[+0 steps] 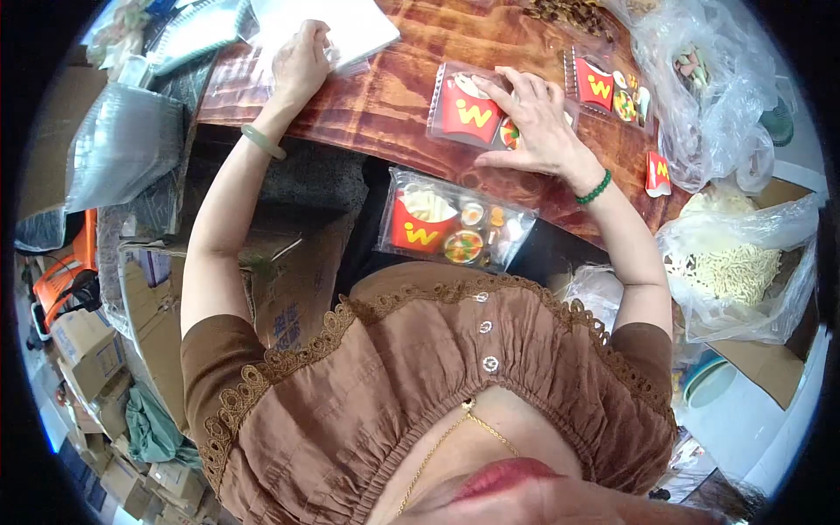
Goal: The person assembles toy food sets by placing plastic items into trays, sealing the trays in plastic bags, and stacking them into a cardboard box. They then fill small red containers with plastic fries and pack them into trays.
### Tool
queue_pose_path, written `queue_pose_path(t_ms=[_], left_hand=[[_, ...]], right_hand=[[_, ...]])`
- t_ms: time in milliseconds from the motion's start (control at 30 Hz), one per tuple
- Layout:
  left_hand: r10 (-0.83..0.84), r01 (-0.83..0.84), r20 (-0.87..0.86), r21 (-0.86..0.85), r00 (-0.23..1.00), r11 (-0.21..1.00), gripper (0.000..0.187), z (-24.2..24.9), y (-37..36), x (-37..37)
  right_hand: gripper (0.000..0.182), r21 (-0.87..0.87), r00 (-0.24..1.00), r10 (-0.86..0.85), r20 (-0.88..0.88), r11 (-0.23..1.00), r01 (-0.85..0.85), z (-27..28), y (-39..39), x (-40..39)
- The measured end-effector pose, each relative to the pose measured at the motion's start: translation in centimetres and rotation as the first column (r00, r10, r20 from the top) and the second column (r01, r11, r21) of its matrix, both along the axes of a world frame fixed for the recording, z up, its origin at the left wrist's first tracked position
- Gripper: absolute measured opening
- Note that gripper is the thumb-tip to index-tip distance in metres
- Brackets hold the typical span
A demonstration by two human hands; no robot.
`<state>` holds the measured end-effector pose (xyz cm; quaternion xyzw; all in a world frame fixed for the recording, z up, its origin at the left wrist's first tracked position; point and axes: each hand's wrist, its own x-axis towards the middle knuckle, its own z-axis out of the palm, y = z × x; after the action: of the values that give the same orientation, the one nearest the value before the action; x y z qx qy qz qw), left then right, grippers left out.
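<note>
My left hand (302, 63) rests on the right-leaning edge of a white sheet stack (350, 31) at the table's back left, its fingers curled together; what they hold, if anything, is hidden. My right hand (535, 122) lies with fingers spread over a clear packet (472, 112) that shows a red box with a yellow mark. Its palm covers the packet's right part. A similar packet (604, 90) lies just right of that hand. Another packet (455, 226), with a red fries box and small food pieces, is near my lap below the table edge.
The wooden table (376, 114) spans the top. A small red box piece (658, 174) lies near its right edge. Plastic bags (700, 96) and an open carton with cream-coloured pieces (735, 273) are at right. Clear plastic trays (127, 144) and cardboard boxes (87, 346) stand at left.
</note>
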<state>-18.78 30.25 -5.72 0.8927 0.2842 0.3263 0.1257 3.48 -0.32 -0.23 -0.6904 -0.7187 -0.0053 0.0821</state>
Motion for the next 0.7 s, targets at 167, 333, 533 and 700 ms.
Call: queue_pose_path(t_ms=[167,333,533,700], left_hand=[[0.007,-0.007,-0.085,-0.009,0.996,1.0,0.024,1.3,-0.8,0.1],[-0.074,0.057,-0.221,-0.085,0.973,0.995,0.024,2.9,-0.8,-0.1],[0.013,-0.008,0.023,-0.198,1.0,0.98,0.016,1.9,-0.9,1.1],[0.065,-0.058,0.025,-0.23,0.998,0.972,0.032,2.7,-2.3,2.6]], right_hand=[[0.1,0.02,1.0,-0.011,-0.016,1.0,0.011,0.0,0.4,-0.7],[0.099,0.029,0.998,-0.023,-0.066,0.999,0.025,0.2,0.5,-0.8],[0.099,0.075,0.997,-0.015,-0.073,0.997,0.021,-0.3,0.5,-0.7],[0.101,0.057,0.998,-0.034,-0.055,0.998,0.037,-0.2,0.5,-0.9]])
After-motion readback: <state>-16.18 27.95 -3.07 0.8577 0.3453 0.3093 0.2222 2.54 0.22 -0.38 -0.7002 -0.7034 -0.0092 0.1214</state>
